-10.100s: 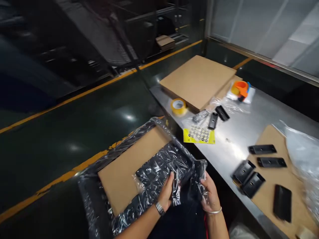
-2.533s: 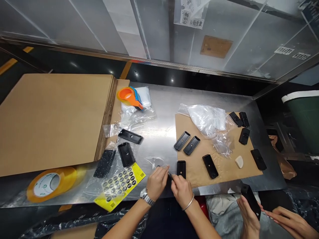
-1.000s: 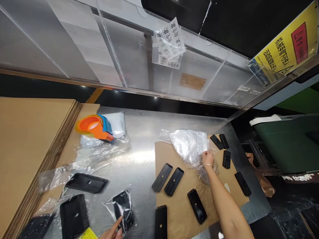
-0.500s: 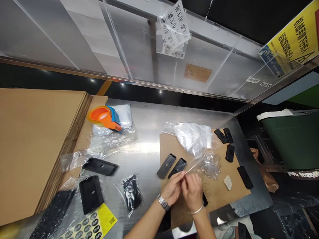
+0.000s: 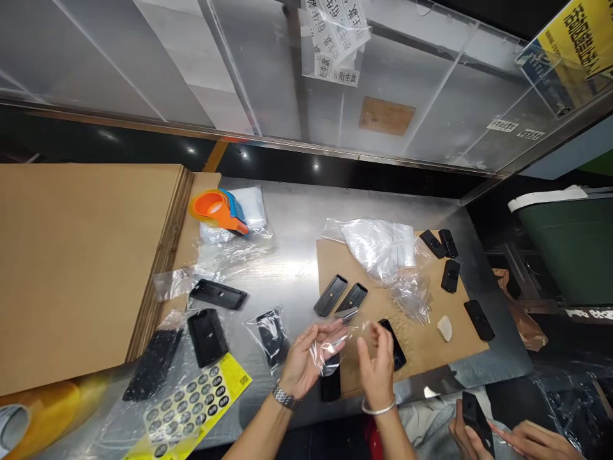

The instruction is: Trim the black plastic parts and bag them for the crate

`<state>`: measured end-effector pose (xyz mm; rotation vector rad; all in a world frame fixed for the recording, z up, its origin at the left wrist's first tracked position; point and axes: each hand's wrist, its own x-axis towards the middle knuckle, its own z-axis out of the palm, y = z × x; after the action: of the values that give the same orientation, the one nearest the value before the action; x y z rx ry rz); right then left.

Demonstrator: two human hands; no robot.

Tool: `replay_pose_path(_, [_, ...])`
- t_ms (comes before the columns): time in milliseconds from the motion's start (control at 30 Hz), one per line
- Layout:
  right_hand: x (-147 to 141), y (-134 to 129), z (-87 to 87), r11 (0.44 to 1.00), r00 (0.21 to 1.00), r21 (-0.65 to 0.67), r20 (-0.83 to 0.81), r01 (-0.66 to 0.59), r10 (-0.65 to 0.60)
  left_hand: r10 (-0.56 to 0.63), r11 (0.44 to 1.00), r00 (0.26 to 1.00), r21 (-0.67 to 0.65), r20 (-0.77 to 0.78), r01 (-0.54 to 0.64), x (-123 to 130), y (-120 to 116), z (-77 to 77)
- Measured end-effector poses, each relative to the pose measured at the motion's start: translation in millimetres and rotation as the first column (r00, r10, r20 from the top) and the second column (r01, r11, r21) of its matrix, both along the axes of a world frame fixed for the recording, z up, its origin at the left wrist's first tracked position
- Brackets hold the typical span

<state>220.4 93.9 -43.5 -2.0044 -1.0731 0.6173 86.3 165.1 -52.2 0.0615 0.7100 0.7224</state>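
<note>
My left hand (image 5: 302, 361), with a metal watch at the wrist, is turned palm up and holds a small clear plastic bag (image 5: 328, 352) across its fingers. My right hand (image 5: 378, 365), wearing a pale bracelet, is held just right of the bag, fingers apart and nothing plainly in them. Beyond the hands, two black hollow trays (image 5: 331, 295) lie side by side on a cardboard sheet (image 5: 416, 348). Close to my right hand is a black flat piece (image 5: 393, 345), partly covered by it. Left of my hands lies a bagged black piece (image 5: 272, 335).
A pile of clear bags (image 5: 378, 246) covers the back of the cardboard. Black parts (image 5: 450, 276) and a whitish lump (image 5: 444, 328) sit to the right. Leftward are an orange tape dispenser (image 5: 223, 211), a yellow sticker sheet (image 5: 230, 377) and stacked cardboard (image 5: 86, 255). Another person's hands (image 5: 531, 439) are at lower right.
My hands, pinched together before, have come apart; the left has turned palm up with the bag on it, and the right has opened. The view has shifted, bringing a tape roll into sight.
</note>
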Motion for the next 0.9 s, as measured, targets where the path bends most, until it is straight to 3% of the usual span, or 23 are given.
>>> replay_pose_path(67, [11,1,-6.3,0.996,0.975,-0.058,-0.212,0.06,-0.071,-0.063,0.997,0.998,-0.032,0.022,0.064,-9,-2,2.6])
replay_pose_path(167, [19,4,-7.1,0.988,0.815,-0.121,-0.579,-0.096,0.008,-0.15,0.988,0.989,-0.052,-0.019,0.149,-18,-6,5.7])
replay_pose_path(233, [20,5,-2.1,0.978,0.756,-0.111,-0.651,-0.174,0.06,-0.2,0.979,0.978,-0.054,-0.063,0.197,-22,-8,7.6])
replay_pose_path(367, [16,1,5.8,0.966,0.759,-0.101,-0.64,-0.239,0.121,-0.26,0.964,0.943,0.005,-0.208,0.267,-29,-14,7.6])
replay_pose_path(433, [12,-2,5.5,0.967,0.776,-0.106,-0.619,-0.232,0.119,-0.135,0.966,0.876,0.136,-0.463,0.22,-33,-19,5.6])
replay_pose_path(533, [3,-7,5.5,0.97,0.815,-0.111,-0.567,-0.216,0.117,0.138,0.927,0.678,0.336,-0.722,0.169,-35,-28,5.1])
replay_pose_path(567, [-2,-9,6.6,0.968,0.826,-0.112,-0.549,-0.226,0.129,0.134,0.905,0.664,0.365,-0.735,0.221,-34,-32,6.2])
replay_pose_path(667, [-15,-12,11.8,0.949,0.842,-0.113,-0.501,-0.293,0.2,-0.075,0.784,0.716,0.402,-0.694,0.473,-27,-43,9.9])
replay_pose_path(733, [-21,-14,13.0,0.935,0.842,-0.111,-0.479,-0.337,0.247,-0.146,0.743,0.72,0.405,-0.679,0.533,-23,-48,9.6])
replay_pose_path(900, [-27,-18,2.5,0.949,0.889,-0.118,-0.399,-0.292,0.224,0.049,0.767,0.585,0.406,-0.809,0.496,-32,-55,-1.9])
